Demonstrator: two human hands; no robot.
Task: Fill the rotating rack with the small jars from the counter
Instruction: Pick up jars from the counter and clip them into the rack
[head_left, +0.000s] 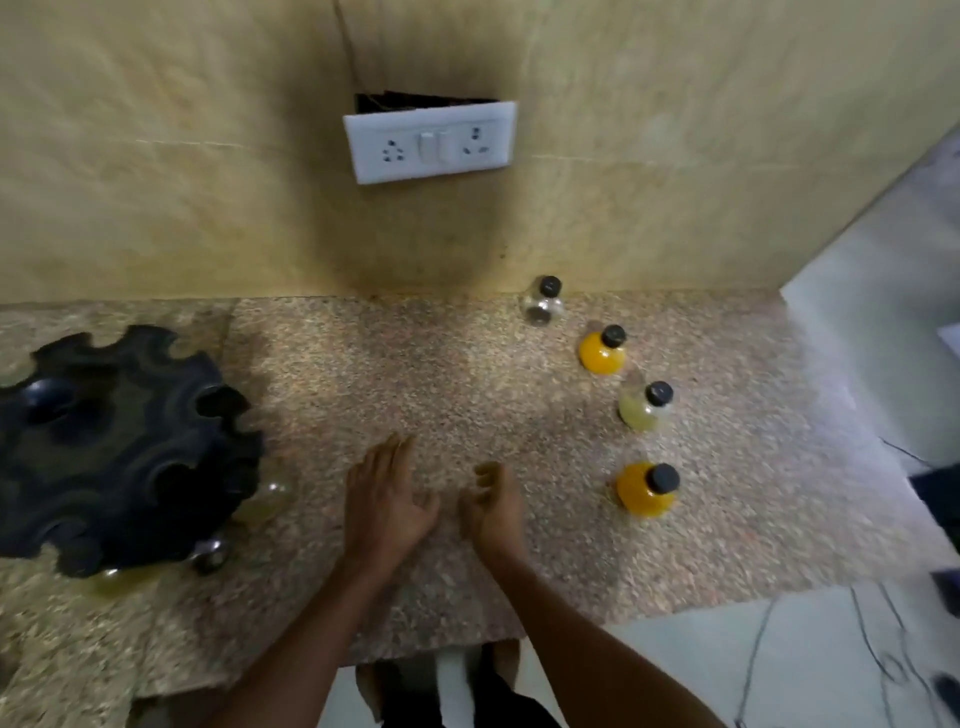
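The black rotating rack (119, 447) with scalloped slots stands at the counter's left; a few jars show at its lower edge, blurred. Several small black-capped jars stand in a line on the right: a clear jar (542, 301) by the wall, an orange jar (602, 351), a pale yellow jar (644, 408) and a nearer orange jar (645, 491). My left hand (384, 499) hovers over the counter's middle, fingers spread, holding nothing. My right hand (491, 506) is beside it with fingers loosely curled and empty, left of the nearest orange jar.
The speckled granite counter (415, 364) ends at a front edge near my body and at a right edge beyond the jars. A white socket plate (430, 141) sits on the beige wall. Cables lie on the floor at lower right.
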